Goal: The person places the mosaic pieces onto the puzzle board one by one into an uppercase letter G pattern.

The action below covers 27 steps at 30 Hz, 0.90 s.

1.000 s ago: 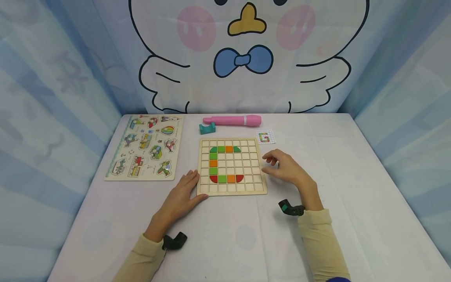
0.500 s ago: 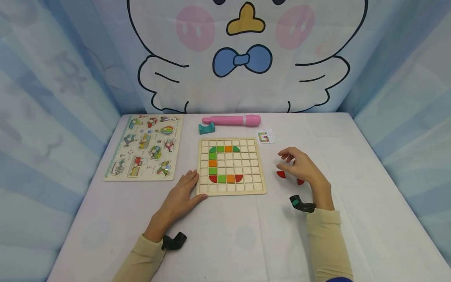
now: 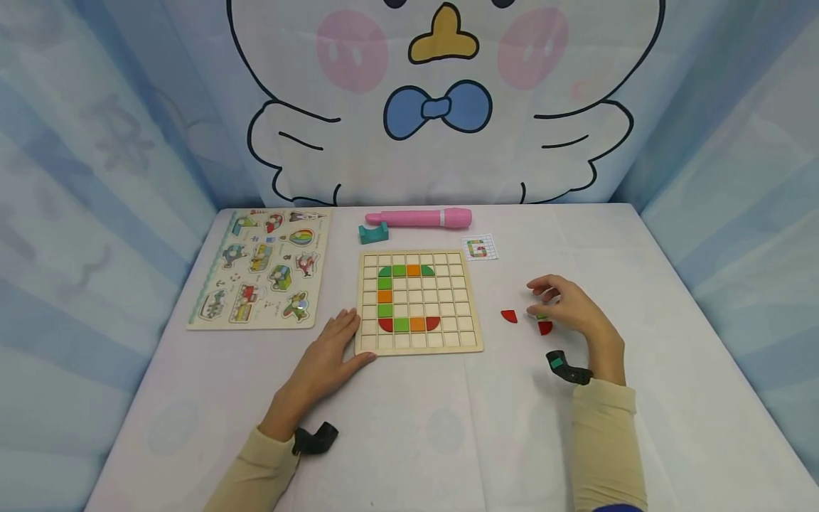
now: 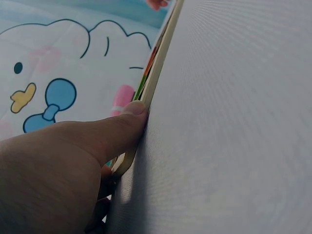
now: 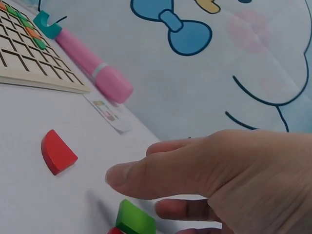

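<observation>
A wooden grid board (image 3: 419,301) lies on the table, with green, orange and red pieces set in a C shape. My left hand (image 3: 326,363) rests at its near left corner, fingers along the left side; the left wrist view shows the thumb (image 4: 117,131) against the near edge. My right hand (image 3: 576,313) hovers right of the board, fingers bent and parted, holding nothing. Under it sits a green block (image 5: 135,217) beside a red piece (image 3: 544,328). A red quarter-round piece (image 3: 509,316) lies between that hand and the board.
A small pattern card (image 3: 480,247) lies beyond the board's far right corner. Behind the board are a pink microphone-shaped toy (image 3: 419,218) and a teal cradle-like piece (image 3: 374,233). A picture puzzle board (image 3: 259,270) lies at the left.
My right hand has moved right, away from the board's right edge, to above the loose pieces, which have come into view. My left hand has stayed at the board's corner.
</observation>
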Tool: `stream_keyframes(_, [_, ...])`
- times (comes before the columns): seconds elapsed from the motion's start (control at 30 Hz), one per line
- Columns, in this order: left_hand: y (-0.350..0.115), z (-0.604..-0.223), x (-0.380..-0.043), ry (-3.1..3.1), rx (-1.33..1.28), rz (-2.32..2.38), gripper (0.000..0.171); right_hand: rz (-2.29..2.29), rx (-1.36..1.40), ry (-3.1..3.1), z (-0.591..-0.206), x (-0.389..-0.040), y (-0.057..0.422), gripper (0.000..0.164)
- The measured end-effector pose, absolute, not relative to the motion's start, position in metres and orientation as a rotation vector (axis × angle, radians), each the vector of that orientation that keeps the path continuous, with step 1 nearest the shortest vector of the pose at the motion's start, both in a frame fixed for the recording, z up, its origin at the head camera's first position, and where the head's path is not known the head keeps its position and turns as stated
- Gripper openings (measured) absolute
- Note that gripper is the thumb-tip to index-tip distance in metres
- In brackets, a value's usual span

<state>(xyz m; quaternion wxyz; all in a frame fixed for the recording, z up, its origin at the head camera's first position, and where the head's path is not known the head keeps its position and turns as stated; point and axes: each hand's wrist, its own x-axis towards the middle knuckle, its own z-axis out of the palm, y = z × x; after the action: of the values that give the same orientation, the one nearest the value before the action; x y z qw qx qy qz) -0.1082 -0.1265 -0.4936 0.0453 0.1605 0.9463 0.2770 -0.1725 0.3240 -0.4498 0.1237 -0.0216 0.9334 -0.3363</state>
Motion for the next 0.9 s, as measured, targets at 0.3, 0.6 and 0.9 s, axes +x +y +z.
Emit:
stream_keyframes(0.3, [-0.127, -0.494, -0.108, 2.888, 0.476, 0.84, 0.084, -0.943, -0.035, 2.682, -0.451, -0.167, 0.339, 0.054])
stream_keyframes(0.6, [-0.127, -0.495, -0.109, 2.897, 0.494, 0.843, 0.082, -0.871, -0.002, 2.682, -0.452, -0.165, 0.345, 0.044])
stream_keyframes(0.9, [-0.126, -0.494, -0.108, 2.897, 0.493, 0.849, 0.082, -0.866, -0.01, 2.71, -0.456, -0.169, 0.343, 0.036])
